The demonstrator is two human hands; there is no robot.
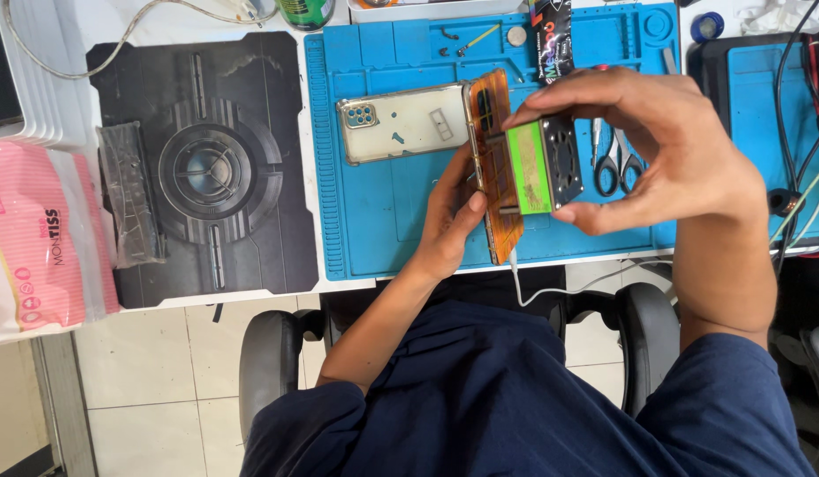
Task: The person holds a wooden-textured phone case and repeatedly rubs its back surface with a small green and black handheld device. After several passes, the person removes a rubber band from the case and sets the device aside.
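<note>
1. The right hand [666, 150] has its thumb and fingers closed around a small green box [540, 166] with a black fan grille, holding it above the blue work mat [383, 212].
2. The left hand [451, 216] grips an orange-framed phone [496, 168], standing on its edge and touching the box.
3. A clear phone case [401, 122] lies on the mat just beside them.
4. Scissors [614, 163] lie under the right hand.

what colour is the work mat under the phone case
Bright blue; the work mat shows clearly in the head view, its only view.
</note>
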